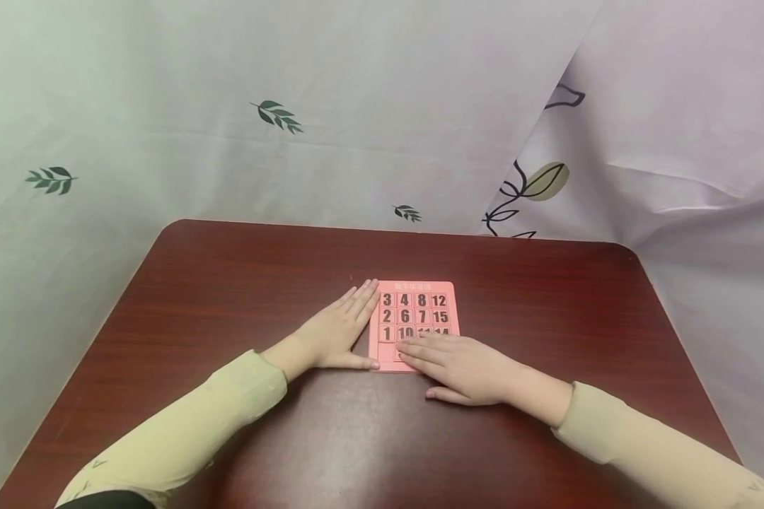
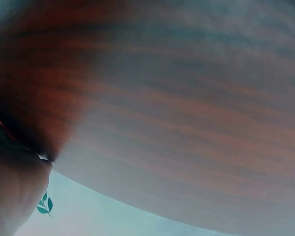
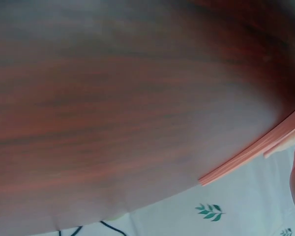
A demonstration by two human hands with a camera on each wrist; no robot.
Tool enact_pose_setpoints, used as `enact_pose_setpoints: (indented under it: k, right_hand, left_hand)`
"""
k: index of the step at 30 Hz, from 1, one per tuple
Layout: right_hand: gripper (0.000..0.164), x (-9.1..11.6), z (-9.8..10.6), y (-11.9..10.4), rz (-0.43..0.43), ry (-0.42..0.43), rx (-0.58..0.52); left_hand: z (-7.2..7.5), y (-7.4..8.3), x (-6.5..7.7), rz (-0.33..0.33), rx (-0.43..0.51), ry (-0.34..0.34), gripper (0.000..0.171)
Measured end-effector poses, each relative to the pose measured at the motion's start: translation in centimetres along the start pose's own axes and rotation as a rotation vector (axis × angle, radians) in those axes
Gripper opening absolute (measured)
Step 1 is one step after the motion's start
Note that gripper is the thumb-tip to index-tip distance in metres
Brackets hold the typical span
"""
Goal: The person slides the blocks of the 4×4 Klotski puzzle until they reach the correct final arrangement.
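Observation:
A pink sliding number puzzle [image 1: 414,307] lies flat on the dark red wooden table, its tiles printed with black numbers. The rows 3 4 8 12 and 2 6 7 15 show fully; the row starting 1, 10 is partly covered. A gap shows at the lower left corner of the tile field. My left hand [image 1: 340,329] rests along the puzzle's left edge, fingers straight, thumb at the lower left corner. Over the lower right part lies my right hand [image 1: 461,367], fingers extended and fingertips on the bottom row, hiding tiles there. In the right wrist view the puzzle's side edge [image 3: 250,152] shows.
The wooden table [image 1: 261,276] has rounded far corners. Behind it hangs a pale curtain [image 1: 356,85] with leaf prints, and another fabric panel [image 1: 687,141] hangs at the right. Light sleeves [image 1: 184,417] cover both forearms.

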State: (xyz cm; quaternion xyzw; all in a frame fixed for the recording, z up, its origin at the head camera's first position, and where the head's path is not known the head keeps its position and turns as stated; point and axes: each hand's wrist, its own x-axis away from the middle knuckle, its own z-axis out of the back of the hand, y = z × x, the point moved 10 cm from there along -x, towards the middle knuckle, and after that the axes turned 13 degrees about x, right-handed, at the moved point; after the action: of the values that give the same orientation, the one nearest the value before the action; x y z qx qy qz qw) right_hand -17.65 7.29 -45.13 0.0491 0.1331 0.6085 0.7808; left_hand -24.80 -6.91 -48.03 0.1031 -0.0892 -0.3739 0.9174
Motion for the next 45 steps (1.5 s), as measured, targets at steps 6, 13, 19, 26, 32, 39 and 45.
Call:
enact_pose_setpoints:
  k: [6, 13, 19, 26, 32, 39, 45]
  right_hand:
    - [0.068, -1.9, -0.5, -0.5, 0.001, -0.037, -0.006]
    - [0.068, -1.3, -0.3, -0.2, -0.025, -0.040, -0.034]
    - [0.068, 2.2, 0.4, 0.8, -0.091, -0.013, -0.030]
    - [0.069, 3.5, 0.3, 0.9, -0.109, -0.012, -0.026]
    - [0.068, 1.5, 0.1, 0.4, -0.075, -0.028, -0.006]
    - [0.069, 1.2, 0.1, 0.4, -0.089, -0.038, -0.014]
    - [0.071, 4.0, 0.8, 1.4, -0.170, 0.007, -0.045]
  left_hand:
    - [-0.4, -0.2, 0.0, 0.009, 0.009, -0.018, 0.126]
    - [-0.3, 0.1, 0.0, -0.001, 0.010, -0.013, 0.125]
    - [0.0, 0.1, 0.1, 0.001, 0.009, -0.001, 0.126]
    - [-0.4, -0.4, 0.1, 0.021, 0.008, -0.021, 0.129]
    - [-0.4, -0.3, 0.0, -0.004, 0.017, 0.010, 0.128]
    - [-0.1, -0.1, 0.0, 0.007, 0.001, -0.009, 0.127]
    - [-0.1, 0.0, 0.0, 0.012, 0.012, -0.014, 0.127]
